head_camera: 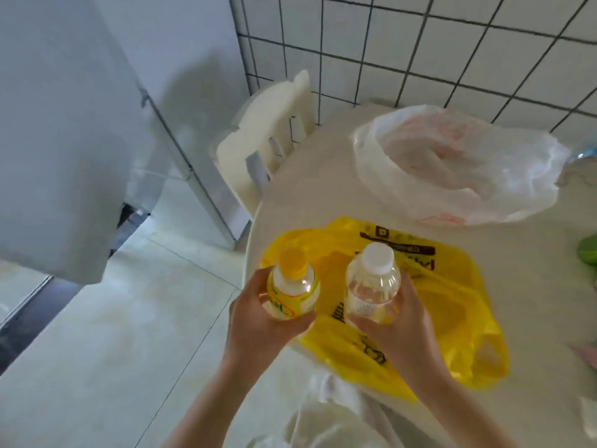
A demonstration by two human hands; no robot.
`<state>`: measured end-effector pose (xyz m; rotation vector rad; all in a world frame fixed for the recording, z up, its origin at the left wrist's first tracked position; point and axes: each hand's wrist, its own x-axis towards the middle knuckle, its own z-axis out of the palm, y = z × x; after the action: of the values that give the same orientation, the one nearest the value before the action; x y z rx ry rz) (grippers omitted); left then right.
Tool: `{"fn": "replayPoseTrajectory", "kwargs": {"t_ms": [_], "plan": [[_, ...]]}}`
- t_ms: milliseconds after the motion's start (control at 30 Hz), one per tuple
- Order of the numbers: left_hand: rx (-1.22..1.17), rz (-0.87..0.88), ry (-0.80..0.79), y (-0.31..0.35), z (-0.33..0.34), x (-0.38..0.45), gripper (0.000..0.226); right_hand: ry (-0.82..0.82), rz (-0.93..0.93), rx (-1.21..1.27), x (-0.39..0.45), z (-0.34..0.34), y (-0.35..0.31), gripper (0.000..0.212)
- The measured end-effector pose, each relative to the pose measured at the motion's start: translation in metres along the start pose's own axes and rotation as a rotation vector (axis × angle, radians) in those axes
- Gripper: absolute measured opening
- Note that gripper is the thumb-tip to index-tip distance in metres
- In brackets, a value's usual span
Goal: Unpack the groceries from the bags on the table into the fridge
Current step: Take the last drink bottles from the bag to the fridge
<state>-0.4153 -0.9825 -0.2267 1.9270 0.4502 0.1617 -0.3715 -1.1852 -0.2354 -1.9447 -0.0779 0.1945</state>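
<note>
Carrying two bottles at once is the step in hand; the left hand [258, 321] curls round a yellow bottle [292, 286] with a yellow cap, the right hand [397, 324] curls round a clear bottle [371, 282] with a white cap; both are held upright, just above the near edge of the bench [310, 176] and over the flattened yellow bag [452, 302]. A white bag [452, 163] lies farther back on the bench, its contents too blurred to name; the fridge [64, 124] stands to the left across the floor, with a chair [268, 130] between it and the bench.

To do it well, I judge: keep each grip low on the body, thumb and fingers well wrapped, since smooth plastic may slip; keep the bottles apart so they do not knock; turn left and step wide of the chair; whether the fridge door is open cannot be told, so one bottle may need tucking against the body or setting down to free a hand.
</note>
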Motion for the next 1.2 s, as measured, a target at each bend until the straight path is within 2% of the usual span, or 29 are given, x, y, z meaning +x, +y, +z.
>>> {"fn": "replayPoseTrajectory", "kwargs": {"t_ms": [100, 267, 433, 667, 767, 1033, 1200], "plan": [[0.011, -0.006, 0.073, -0.031, -0.049, -0.048, 0.065, -0.095, -0.021, 0.019, -0.044, 0.044, -0.012, 0.079], [-0.015, -0.065, 0.221, -0.085, -0.123, -0.133, 0.062, -0.243, -0.053, 0.033, -0.113, 0.118, -0.031, 0.068], [-0.075, -0.166, 0.375, -0.130, -0.184, -0.208, 0.063, -0.418, -0.080, 0.026, -0.171, 0.183, -0.043, 0.072], [-0.105, -0.293, 0.612, -0.169, -0.250, -0.277, 0.065, -0.641, -0.245, -0.052, -0.219, 0.261, -0.077, 0.086], [-0.148, -0.351, 0.691, -0.181, -0.275, -0.287, 0.064, -0.748, -0.295, -0.100, -0.224, 0.291, -0.090, 0.093], [-0.148, -0.402, 0.872, -0.216, -0.364, -0.260, 0.062, -0.900, -0.292, -0.074, -0.211, 0.397, -0.127, 0.085], [-0.095, -0.383, 0.878, -0.238, -0.434, -0.218, 0.066, -0.952, -0.306, -0.088, -0.188, 0.482, -0.157, 0.087]]}}
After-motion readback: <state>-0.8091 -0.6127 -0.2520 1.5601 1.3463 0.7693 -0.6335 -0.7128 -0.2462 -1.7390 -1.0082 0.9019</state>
